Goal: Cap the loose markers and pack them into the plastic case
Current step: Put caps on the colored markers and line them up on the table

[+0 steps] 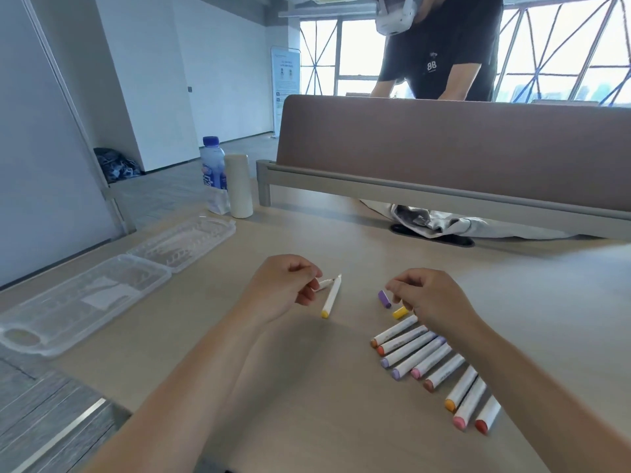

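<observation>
The left hand (286,285) pinches an uncapped marker (323,284). The right hand (431,298) curls over a yellow cap (399,313), but I cannot tell whether it grips the cap.

The pale table (307,387) bears an open clear case (61,312), a white cylinder (239,186), a row of markers (430,363) and a purple cap (384,298).
</observation>
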`<state>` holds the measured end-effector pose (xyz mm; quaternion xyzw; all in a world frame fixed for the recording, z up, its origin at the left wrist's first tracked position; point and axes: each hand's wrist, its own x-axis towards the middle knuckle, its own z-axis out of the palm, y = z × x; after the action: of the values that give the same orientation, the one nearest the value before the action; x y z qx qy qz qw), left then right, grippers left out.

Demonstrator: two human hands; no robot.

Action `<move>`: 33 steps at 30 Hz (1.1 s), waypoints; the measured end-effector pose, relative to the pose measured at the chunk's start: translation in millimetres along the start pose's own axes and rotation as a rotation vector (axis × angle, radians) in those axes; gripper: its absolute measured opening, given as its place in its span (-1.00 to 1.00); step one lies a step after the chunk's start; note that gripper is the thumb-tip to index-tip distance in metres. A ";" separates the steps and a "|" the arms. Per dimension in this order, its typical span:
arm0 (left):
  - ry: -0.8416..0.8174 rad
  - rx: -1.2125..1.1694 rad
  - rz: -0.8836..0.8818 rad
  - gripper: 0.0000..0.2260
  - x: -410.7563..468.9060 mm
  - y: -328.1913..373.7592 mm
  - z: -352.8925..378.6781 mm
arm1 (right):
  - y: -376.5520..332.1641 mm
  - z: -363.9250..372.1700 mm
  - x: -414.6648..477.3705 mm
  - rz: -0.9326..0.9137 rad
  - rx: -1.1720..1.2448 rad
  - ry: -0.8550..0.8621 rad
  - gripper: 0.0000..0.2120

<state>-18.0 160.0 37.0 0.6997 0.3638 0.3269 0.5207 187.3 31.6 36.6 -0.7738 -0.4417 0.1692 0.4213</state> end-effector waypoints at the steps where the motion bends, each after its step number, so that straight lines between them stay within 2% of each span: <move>1: 0.004 0.014 -0.005 -0.81 1.0 -1.4 -3.4 | -3.5 3.6 2.3 -0.005 0.010 -0.003 -0.77; 6: -0.005 0.104 -0.046 -0.84 10.6 -7.0 -6.7 | -14.1 18.1 16.2 -0.024 0.042 -0.034 -0.76; 10: -0.059 0.403 -0.042 -0.85 20.2 -8.5 7.7 | -13.7 21.7 24.3 -0.035 0.055 -0.025 -0.78; 17: -0.131 0.930 -0.009 -0.75 36.0 -4.6 46.1 | -4.3 14.7 28.4 -0.025 0.076 -0.039 -0.78; 23: -0.111 1.092 0.001 -0.87 43.0 -10.4 60.2 | 8.7 -2.2 27.3 -0.011 0.032 0.001 -0.78; 26: -0.144 0.959 -0.032 -0.88 40.6 -8.0 59.4 | 17.7 -11.8 28.3 -0.019 -0.061 -0.003 -0.85; 30: -0.171 0.304 -0.158 -0.91 31.8 -0.7 56.4 | 26.0 -20.5 29.1 -0.028 -0.280 -0.125 -0.95; 33: -0.221 -0.002 -0.210 -0.89 22.4 5.4 53.6 | 28.9 -20.8 28.3 0.002 -0.368 -0.232 -0.90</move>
<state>39.4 151.6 30.8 0.6890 0.3750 0.1922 0.5897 231.8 37.2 28.8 -0.8135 -0.5098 0.1741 0.2190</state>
